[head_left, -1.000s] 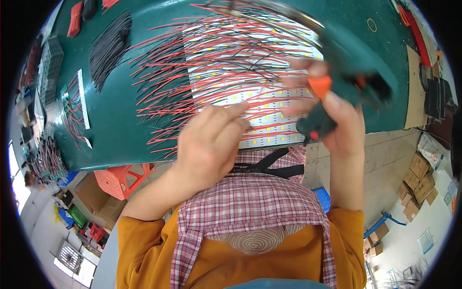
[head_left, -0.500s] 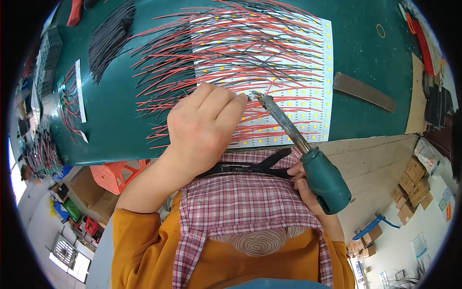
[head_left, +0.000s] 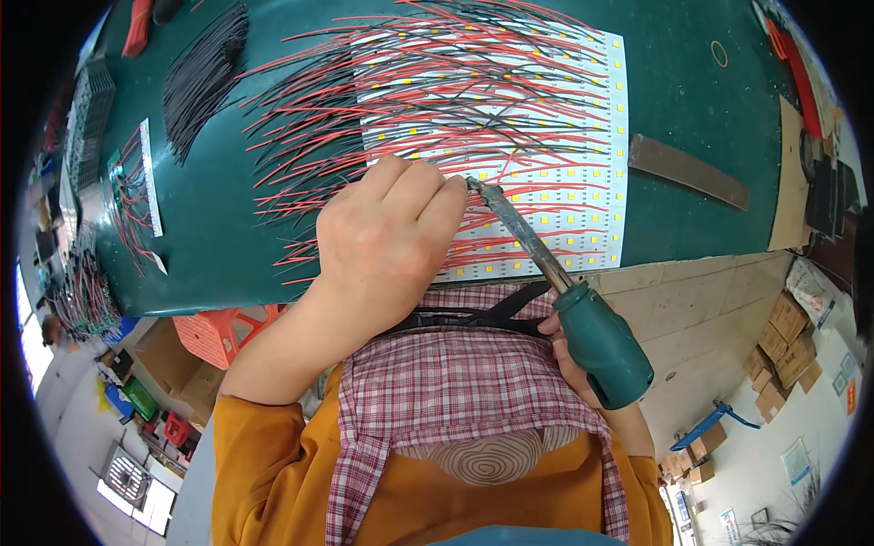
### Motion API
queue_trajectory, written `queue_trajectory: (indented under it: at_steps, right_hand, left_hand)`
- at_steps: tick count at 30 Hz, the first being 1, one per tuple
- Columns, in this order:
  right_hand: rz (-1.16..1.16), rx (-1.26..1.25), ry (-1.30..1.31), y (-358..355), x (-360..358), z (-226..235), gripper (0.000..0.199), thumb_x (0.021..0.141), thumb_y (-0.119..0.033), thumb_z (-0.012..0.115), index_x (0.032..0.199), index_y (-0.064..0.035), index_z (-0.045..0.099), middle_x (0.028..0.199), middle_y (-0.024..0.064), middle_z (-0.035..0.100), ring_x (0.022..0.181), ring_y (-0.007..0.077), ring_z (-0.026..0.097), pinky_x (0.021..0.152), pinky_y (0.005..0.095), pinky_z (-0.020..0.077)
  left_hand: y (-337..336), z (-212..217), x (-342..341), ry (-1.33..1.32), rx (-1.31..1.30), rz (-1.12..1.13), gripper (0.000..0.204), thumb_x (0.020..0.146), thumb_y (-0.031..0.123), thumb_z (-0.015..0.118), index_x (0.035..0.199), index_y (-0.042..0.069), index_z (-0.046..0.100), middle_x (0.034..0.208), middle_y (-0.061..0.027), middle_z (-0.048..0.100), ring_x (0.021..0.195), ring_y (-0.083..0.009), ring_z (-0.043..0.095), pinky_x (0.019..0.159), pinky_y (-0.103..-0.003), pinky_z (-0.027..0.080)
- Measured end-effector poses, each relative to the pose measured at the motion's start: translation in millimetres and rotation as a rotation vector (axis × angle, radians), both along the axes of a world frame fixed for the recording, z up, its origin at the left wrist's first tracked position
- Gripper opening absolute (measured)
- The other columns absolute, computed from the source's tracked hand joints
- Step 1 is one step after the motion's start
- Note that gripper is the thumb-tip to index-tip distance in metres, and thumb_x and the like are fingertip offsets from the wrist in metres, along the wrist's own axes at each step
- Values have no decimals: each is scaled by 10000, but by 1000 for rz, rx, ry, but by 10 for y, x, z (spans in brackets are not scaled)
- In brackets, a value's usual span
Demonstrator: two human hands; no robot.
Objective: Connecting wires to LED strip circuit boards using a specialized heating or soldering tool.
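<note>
My left hand (head_left: 387, 241) is closed in a pinch over the white LED board (head_left: 616, 136). A dark end, which looks like a black wire (head_left: 472, 184), shows at its fingertips; the rest is hidden under the hand. My right hand (head_left: 566, 357), partly hidden behind the green handle, grips a soldering iron (head_left: 603, 346). The iron slants up to the left, its dark tip right beside the left fingertips. Rows of red and black wires (head_left: 309, 114) run across the board and hang past its left edge. On the nearest rows mostly red wires show.
A bundle of black wires (head_left: 205, 86) lies left on the green table (head_left: 218, 246). Beyond it are a narrow wired strip (head_left: 151, 177) and a pile of wired parts (head_left: 84, 305). A flat metal bar (head_left: 689, 171) lies right of the board. An orange-red stool (head_left: 214, 337) stands below the table edge.
The soldering iron has moved left and slightly down, bringing its tip closer to my left fingertips. My left hand keeps its pinch in nearly the same place.
</note>
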State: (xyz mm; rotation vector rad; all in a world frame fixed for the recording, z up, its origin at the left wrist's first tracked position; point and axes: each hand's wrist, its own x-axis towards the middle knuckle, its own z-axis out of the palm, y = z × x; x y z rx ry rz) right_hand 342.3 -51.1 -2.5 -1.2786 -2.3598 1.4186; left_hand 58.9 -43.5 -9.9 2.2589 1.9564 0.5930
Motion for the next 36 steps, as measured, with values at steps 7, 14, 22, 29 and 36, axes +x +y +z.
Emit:
queue_trajectory:
  at_steps: [7, 14, 22, 29, 36]
  right_hand:
    - [-128, -34, 36, -80, 8, -46, 270, 937, -230, 688, 1082, -10, 632, 882, 44, 676, 787, 142, 637, 709, 272, 511]
    - [-336, -398, 146, -87, -14, 60, 339, 964, -328, 653, 1074, -10, 616, 897, 43, 616, 728, 93, 551, 684, 262, 470]
    - [-479, -441, 502, -45, 64, 44, 278, 908, -37, 629, 1179, 12, 594, 939, 94, 683, 716, 99, 601, 664, 245, 503]
    - [-412, -426, 398, -62, 98, 23, 393, 955, -266, 648, 1246, -38, 512, 984, 134, 650, 691, 136, 566, 656, 290, 495]
    - [-498, -416, 315, -56, 80, 34, 174, 846, -31, 694, 1020, -25, 696, 912, 73, 733, 785, 155, 685, 701, 280, 546]
  left_hand:
    - [3, -106, -27, 17, 92, -38, 211, 696, 98, 650, 906, 77, 659, 805, -21, 555, 742, -184, 586, 551, -298, 475]
    - [-8, -70, -21, 16, 40, -13, 214, 706, 52, 674, 917, 77, 689, 816, -20, 601, 738, -192, 598, 585, -307, 498]
    - [40, 11, -96, -209, 38, -18, 262, 676, -78, 706, 912, 37, 699, 881, -64, 665, 782, -239, 630, 644, -333, 513]
    - [95, -58, 61, -180, 158, -119, 273, 677, 31, 660, 947, 24, 701, 868, -57, 642, 754, -221, 606, 607, -325, 502]
    - [98, -114, 88, -50, 135, -65, 286, 680, 68, 671, 960, 32, 713, 849, -36, 639, 735, -193, 604, 569, -297, 486]
